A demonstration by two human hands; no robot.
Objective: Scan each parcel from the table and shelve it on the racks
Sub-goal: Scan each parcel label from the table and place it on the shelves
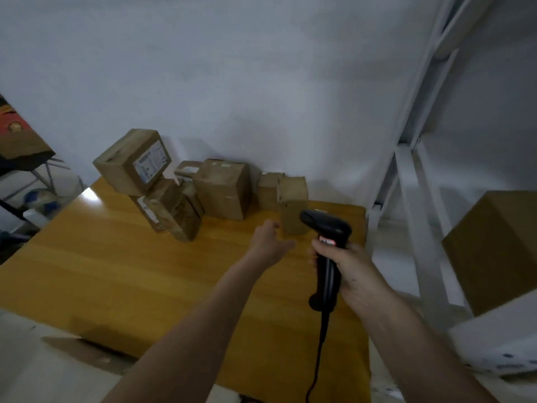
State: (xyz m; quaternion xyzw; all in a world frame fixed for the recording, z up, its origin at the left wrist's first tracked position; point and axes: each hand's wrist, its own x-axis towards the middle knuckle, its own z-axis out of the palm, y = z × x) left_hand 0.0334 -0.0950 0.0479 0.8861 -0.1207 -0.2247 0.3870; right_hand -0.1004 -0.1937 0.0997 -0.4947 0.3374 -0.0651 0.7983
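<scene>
Against the pale wall [261, 68], a yellow wooden table [116, 271] is filling most of the view, its glossy top catching a patch of light near the far left corner. To the right, a white metal rack [412, 175] is rising out of frame, and a large brown box [497, 251] is sitting on one of its shelves.

Along the far edge of the table, brown parcels are standing in a loose row. At the left, a labelled parcel [133, 161] is perching tilted on top of a wrapped parcel [171, 210], its white label facing the camera. Beside these a taller square parcel [223, 190] is resting close to the wall, and further right a small parcel [293, 216] is standing upright nearest the hands, in front of two more boxes.

The right hand [345, 263] is gripping a black handheld scanner [328, 251] by its handle, fingers wrapped round it, with the scanner head pointing left toward the small parcel. A black cord [318, 359] is trailing down from the handle's base.

The left hand [268, 239] is reaching out over the table just beside the small parcel, holding nothing; blur is hiding whether its fingers are straight or curled.
</scene>
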